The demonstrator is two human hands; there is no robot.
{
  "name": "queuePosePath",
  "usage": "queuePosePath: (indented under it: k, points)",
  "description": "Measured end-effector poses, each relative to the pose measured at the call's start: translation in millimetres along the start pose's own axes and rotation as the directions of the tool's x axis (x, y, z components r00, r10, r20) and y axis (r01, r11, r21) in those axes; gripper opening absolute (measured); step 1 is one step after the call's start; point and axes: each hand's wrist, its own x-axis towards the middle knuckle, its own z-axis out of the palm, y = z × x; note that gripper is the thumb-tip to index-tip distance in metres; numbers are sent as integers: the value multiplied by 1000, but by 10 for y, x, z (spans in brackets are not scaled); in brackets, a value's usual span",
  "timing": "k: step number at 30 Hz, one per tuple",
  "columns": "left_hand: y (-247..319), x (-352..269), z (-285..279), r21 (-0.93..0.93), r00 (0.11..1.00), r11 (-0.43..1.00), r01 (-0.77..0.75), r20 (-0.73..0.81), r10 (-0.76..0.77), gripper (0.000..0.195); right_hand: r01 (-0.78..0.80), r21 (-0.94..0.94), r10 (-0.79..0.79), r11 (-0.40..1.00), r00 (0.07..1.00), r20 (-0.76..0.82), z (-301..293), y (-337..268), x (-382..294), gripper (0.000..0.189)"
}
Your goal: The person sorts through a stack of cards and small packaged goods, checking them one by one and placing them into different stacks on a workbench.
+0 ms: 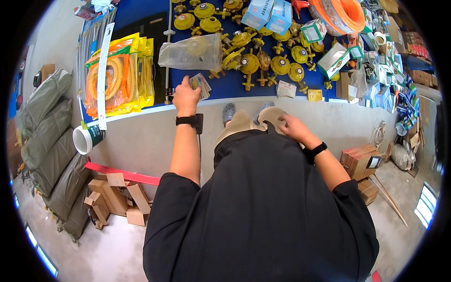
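My left hand (186, 97) is over the front edge of the blue-topped table (225, 92), right beside a small stack of printed cards (201, 84). Its thumb overlaps the cards, but whether it grips them is hidden. Just beyond lies a clear plastic bag (192, 53). My right hand (295, 128) hangs in front of the table near my thigh, fingers apart and holding nothing. Many yellow gas regulators (249, 63) cover the middle of the table. Near the front edge lie another printed card (285, 89) and a small yellow card (314, 95).
Yellow hoses in plastic packs (118, 77) lie at the left under a white perforated strip (105, 75). At right are blue boxes (269, 16), an orange hose coil (338, 16) and green-white boxes (334, 60). A white bucket (84, 140) and stacked sacks (56, 155) stand left.
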Motion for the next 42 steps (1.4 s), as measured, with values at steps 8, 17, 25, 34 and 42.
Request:
queuePosePath:
  k: [8,17,25,34,42]
  points:
    - [-235,28,-196,-454,999,890,36,17,-32,60,2,-30,-6,1000,992,-122,-170,-230,142,33]
    - [989,-533,-387,-848,826,162,505,529,193,38,481,75,-413,873,813,-410,-378,-1498,647,52]
    - [1177,-791,-489,-930,851,44,365,353,389,51,322,835,-32,446,938,-344,-590,-1449,507,34]
    - [1354,-1114,-366,-846,756,-257,467,232,612,51,226,952,-2,206,973,-231,-485,-1359,302,30]
    - [1511,-1028,-129,-877,805,-183,444,300,512,34,431,766,88,476,844,-530,-419,-986,365,31]
